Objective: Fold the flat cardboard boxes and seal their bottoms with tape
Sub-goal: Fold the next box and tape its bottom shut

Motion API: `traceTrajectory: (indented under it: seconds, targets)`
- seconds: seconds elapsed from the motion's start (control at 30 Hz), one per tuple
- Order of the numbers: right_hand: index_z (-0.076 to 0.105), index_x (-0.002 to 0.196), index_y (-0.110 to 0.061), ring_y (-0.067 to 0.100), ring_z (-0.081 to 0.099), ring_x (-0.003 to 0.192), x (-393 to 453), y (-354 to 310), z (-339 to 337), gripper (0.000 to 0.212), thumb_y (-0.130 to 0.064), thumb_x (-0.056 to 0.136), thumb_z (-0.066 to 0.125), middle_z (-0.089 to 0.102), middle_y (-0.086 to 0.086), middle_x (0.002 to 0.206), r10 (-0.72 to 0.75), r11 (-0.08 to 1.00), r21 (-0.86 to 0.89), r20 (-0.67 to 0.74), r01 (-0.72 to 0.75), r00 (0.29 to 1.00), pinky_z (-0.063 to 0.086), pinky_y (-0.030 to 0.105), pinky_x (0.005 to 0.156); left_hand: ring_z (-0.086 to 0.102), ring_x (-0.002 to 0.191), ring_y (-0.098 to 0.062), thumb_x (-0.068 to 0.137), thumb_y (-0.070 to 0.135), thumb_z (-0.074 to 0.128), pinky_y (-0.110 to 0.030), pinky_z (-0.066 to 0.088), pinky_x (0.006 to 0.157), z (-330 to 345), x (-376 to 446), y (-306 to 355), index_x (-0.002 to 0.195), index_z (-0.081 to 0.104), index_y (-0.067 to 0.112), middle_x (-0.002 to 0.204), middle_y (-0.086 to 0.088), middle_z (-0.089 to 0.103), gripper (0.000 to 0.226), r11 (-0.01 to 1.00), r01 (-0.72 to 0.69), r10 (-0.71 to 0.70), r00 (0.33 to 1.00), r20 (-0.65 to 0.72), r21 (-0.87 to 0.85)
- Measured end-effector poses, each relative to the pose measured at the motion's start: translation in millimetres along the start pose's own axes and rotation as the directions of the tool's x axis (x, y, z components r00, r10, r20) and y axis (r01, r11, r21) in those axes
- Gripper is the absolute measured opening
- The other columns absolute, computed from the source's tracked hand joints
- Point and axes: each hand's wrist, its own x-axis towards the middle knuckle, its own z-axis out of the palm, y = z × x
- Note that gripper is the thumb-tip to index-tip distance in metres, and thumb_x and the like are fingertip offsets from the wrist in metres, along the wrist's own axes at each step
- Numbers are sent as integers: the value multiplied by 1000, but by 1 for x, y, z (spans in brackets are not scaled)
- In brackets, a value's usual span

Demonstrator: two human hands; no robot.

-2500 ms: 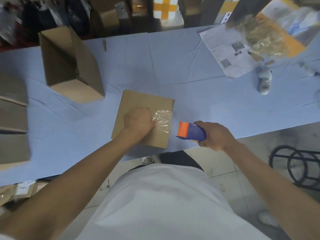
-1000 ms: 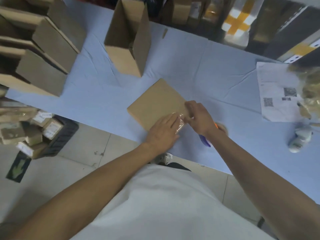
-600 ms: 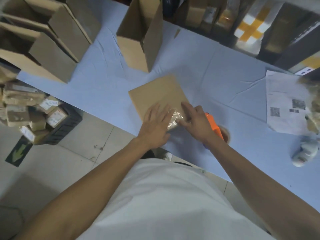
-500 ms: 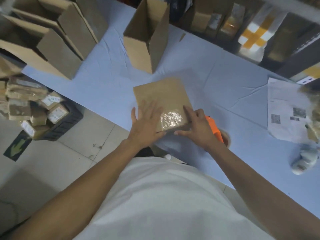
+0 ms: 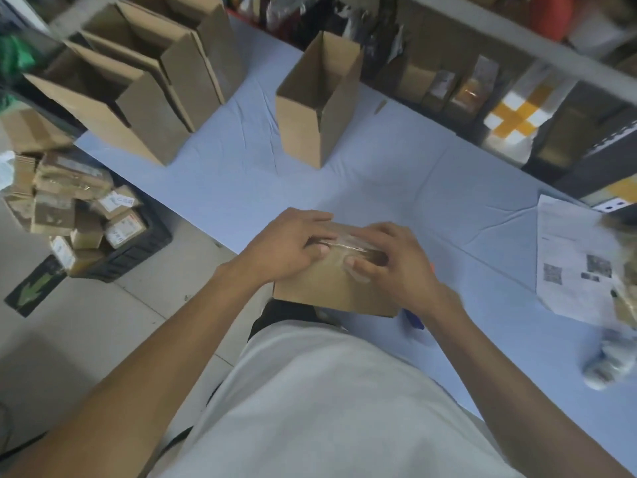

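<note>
A brown cardboard box [image 5: 331, 291] stands tilted at the near edge of the blue table [image 5: 431, 201], above my lap. A strip of clear tape [image 5: 348, 241] wraps over its upper edge. My left hand [image 5: 289, 246] grips that edge on the left, fingers over the far side and thumb on the near face. My right hand [image 5: 389, 260] curls over the edge on the right, with its thumb pressing the tape. The tape dispenser [image 5: 413, 317] lies under my right forearm and shows only a blue sliver.
One open folded box [image 5: 317, 108] stands upright mid-table, and several more [image 5: 138, 81] are lined up at the far left. Printed papers [image 5: 572, 263] and a white object [image 5: 606, 370] lie to the right. A black crate of small parcels [image 5: 86, 219] sits on the floor at the left.
The box has been lifted from lying flat and tilted up toward me. Both hands moved from its flat face to its upper edge, folding the tape over. The dispenser stayed on the table.
</note>
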Motion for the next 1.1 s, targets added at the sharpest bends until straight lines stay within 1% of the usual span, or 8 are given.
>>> traceTrajectory:
  seconds: [0.07,0.23,0.53,0.63,0.73,0.9,1.0,1.1]
  targets:
    - [70,117,-33,13,53,106,4,0,-1,29,-36,88,69,65,-12,113,-38,999,42,75,35,996,37,23,86,55,112,-16,85,28,62,-35,43,95,5,1,8,114,70,37,119,14,67,31,992,-75,82,995,-63,105]
    - [78,93,-24,11,60,76,11,-4,-4,22,-39,92,62,65,-3,72,-98,987,134,45,91,994,48,38,68,60,97,-13,83,38,60,-40,48,84,12,11,15,100,73,48,95,13,73,24,997,68,-71,976,-204,-19]
    - [79,97,-23,15,65,95,35,0,-12,13,-26,89,69,74,-9,90,-85,983,164,-25,88,996,49,36,83,61,91,-17,88,18,66,-42,47,86,4,21,9,89,79,21,92,8,74,13,997,-11,-14,956,-293,-81]
    - [78,105,-20,19,55,118,39,8,-24,18,-24,88,71,74,-10,102,-145,985,74,-133,156,980,41,30,101,63,88,-21,90,20,66,-38,51,79,13,23,16,91,79,18,96,7,75,13,991,-107,133,879,-457,84]
    - [77,106,-19,23,52,124,35,18,-27,21,-24,86,72,73,-8,109,-228,970,29,-227,241,947,37,46,106,62,79,-22,87,20,71,-30,52,69,27,21,15,92,79,17,98,7,74,10,951,-202,304,759,-575,235]
    - [78,103,-12,29,54,121,5,48,21,20,-9,84,73,73,1,108,-14,988,144,-229,48,973,39,49,105,63,75,-26,84,12,74,-31,51,55,68,17,-2,86,77,12,91,2,73,4,918,-275,362,874,-323,286]
    - [78,94,-10,32,57,115,-15,59,49,15,-2,82,73,75,0,102,155,986,100,-294,-131,943,40,40,102,64,92,-28,85,3,66,-39,55,71,69,21,-15,92,75,9,97,-4,71,13,923,-328,332,943,13,200]
    - [73,103,-10,31,53,116,-19,48,66,18,-9,85,72,69,4,113,313,950,104,-357,-296,880,32,26,100,57,110,-42,83,5,69,-47,50,91,45,49,-30,106,72,2,118,-22,64,23,910,-306,318,948,2,279]
